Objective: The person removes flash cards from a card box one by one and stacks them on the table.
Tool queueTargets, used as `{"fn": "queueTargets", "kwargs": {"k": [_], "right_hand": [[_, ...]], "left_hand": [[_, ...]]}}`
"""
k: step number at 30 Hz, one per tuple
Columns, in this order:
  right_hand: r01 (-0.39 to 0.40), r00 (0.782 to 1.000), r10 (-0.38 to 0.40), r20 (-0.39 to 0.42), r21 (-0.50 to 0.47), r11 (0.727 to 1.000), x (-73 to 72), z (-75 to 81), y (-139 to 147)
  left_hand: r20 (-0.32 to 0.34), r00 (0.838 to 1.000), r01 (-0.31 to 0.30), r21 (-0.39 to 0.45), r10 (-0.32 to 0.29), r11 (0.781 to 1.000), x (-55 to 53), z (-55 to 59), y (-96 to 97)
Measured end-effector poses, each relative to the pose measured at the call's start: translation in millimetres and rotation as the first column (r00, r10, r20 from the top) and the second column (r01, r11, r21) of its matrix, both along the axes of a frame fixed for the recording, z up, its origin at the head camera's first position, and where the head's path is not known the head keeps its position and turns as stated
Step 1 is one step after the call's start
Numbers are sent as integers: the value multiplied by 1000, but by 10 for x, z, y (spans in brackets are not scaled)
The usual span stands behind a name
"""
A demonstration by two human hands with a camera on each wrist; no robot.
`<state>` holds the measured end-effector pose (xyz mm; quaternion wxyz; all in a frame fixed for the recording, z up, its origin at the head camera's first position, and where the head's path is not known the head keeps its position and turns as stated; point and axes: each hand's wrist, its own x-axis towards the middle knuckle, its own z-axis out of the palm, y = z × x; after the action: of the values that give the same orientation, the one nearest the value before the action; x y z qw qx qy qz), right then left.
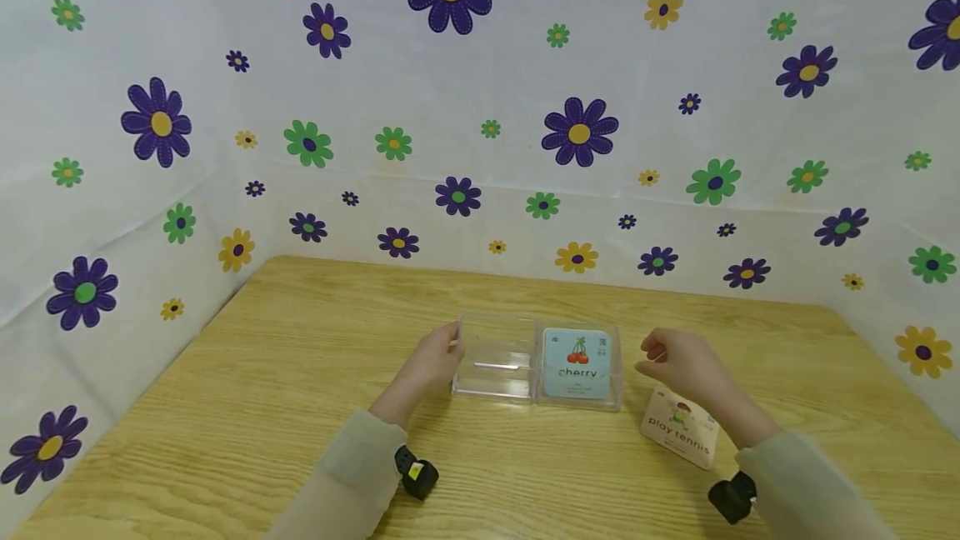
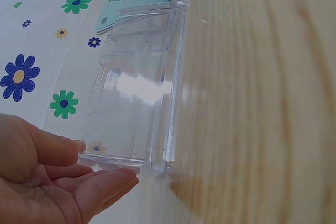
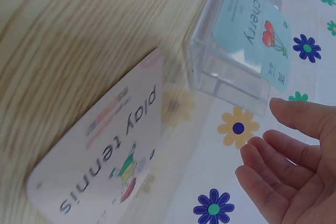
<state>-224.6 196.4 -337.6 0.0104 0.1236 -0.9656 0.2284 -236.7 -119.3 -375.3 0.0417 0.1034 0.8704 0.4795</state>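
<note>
A clear plastic card box (image 1: 496, 383) with two compartments stands on the table. Its right compartment holds light blue cards, the front one a cherry card (image 1: 576, 386); the left compartment has nothing in it. My left hand (image 1: 431, 363) holds the box's left end, thumb (image 2: 62, 150) at the upper edge and fingers along the outside. To the right of the box hovers my right hand (image 1: 688, 367), its fingers loosely curled around nothing. Below it lies a pale pink "play tennis" card (image 1: 678, 433), turned at an angle on the table.
The wooden table (image 1: 322, 332) runs back to a white cloth (image 1: 510, 73) printed with flowers, which also hangs at both sides. Each wrist carries a small black camera, the left one (image 1: 417, 473) and the right one (image 1: 732, 498).
</note>
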Motion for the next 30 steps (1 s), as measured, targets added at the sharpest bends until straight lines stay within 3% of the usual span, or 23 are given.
{"fn": "queueTargets", "kwargs": {"k": [22,30], "right_hand": [[-18,998,15,-54,-55,998,-139,38,-375],[-40,994,36,-102,-35,999,-172,-5,-449]], "left_hand": [[-1,1000,-7,-18,7,1000,-10,-7,-31],[-65,997,36,-5,-36,999,-7,-19,-41]]}}
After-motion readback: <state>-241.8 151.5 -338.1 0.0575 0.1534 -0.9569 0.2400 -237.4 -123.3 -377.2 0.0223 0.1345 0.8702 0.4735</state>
